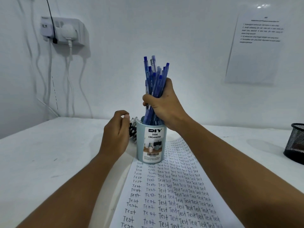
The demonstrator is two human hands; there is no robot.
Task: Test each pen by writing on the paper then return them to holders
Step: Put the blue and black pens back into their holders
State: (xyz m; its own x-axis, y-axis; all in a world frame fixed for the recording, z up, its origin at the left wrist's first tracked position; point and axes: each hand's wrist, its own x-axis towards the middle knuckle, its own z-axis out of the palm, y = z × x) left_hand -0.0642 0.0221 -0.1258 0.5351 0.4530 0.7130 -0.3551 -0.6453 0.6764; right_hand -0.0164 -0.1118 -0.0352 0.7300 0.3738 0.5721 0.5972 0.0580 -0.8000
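Gripping a thick bundle of translucent blue plastic pens [154, 83], the right hand [162, 104] has its fingers [146, 98] wrapped tightly round the middle of the shafts. The pens stand nearly upright, their lower ends inside the pale blue cylindrical desk organizer cup [148, 143], their clicker tops fanned out above the fist. The cup stands upright on the far end of the long white sheet of paper [166, 195], which is covered in columns of the handwritten word "Test" and runs toward the viewer along the white counter [49, 153]. A printed label reading "DIY DESK ORGANIZER" faces the camera on the cup's front.

The left hand [116, 134] hovers just left of the cup with its fingers loosely curled, thumb and forefinger close together; nothing is plainly held in them. Just behind it, partly hidden between hand and cup, lies a small cluster of black-and-white pens [133, 131] on the counter.

At the far right edge sits a black wire-mesh holder [296, 142], well apart from the cup. On the white wall, a power strip [62, 31] with plugs and hanging cables is mounted at upper left, and a printed instruction sheet [256, 50] hangs at upper right.
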